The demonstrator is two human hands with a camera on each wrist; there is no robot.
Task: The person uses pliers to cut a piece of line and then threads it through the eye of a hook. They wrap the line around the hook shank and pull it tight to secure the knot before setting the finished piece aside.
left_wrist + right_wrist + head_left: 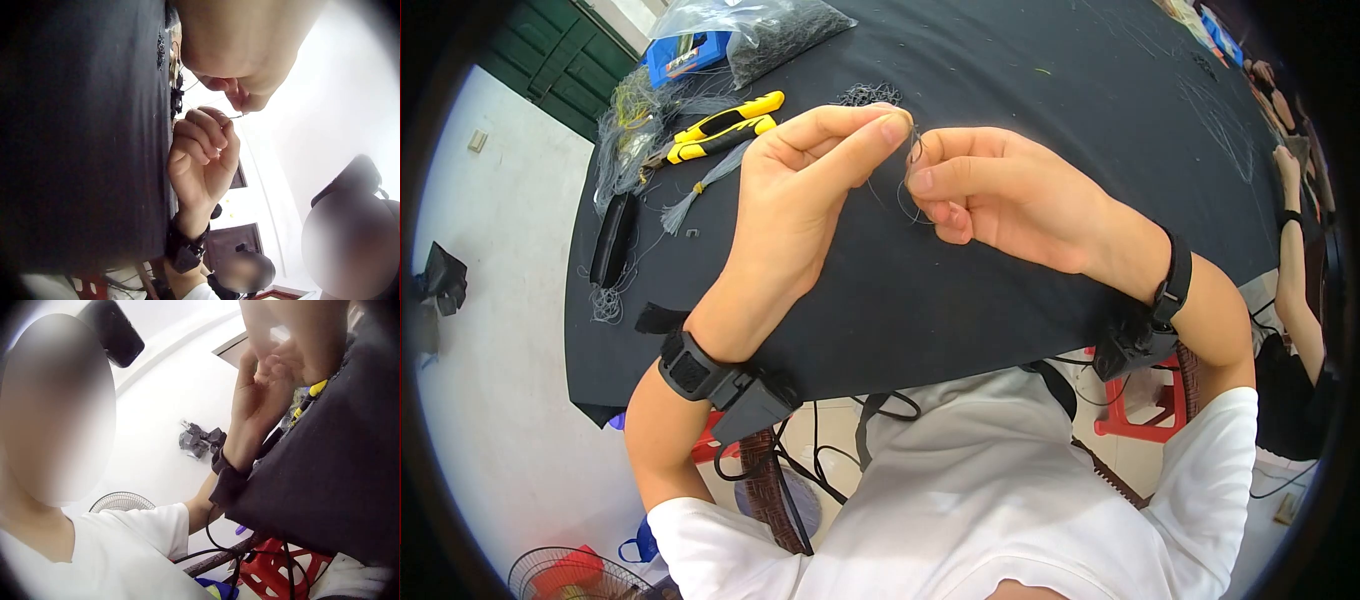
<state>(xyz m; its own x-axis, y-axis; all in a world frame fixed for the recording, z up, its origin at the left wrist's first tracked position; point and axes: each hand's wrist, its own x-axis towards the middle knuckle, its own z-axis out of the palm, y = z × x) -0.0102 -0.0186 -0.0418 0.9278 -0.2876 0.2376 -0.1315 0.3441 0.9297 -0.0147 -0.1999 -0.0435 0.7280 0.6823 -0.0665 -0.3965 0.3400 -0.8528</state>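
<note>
Above the black-covered table, my left hand (800, 185) pinches the top of a small dark fishing hook (916, 148) between thumb and forefinger. My right hand (1025, 200), just to the right, pinches thin fishing line (901, 205) at the hook's lower end, its other fingers curled inward. The line hangs in a loose loop below the fingertips. In the left wrist view the dark tip of the hook (237, 117) shows between the two hands. The right wrist view has the fingers of both hands overlapping, which hides the hook.
A pile of dark hooks (870, 94) lies behind the hands. To the left are yellow-black pliers (722, 128), a tied bundle of line (700, 195) and a black cylinder-like case (613, 240). A clear bag (785, 40) and a blue box (685, 58) stand farther back. Another person's arm (1297, 270) is at right.
</note>
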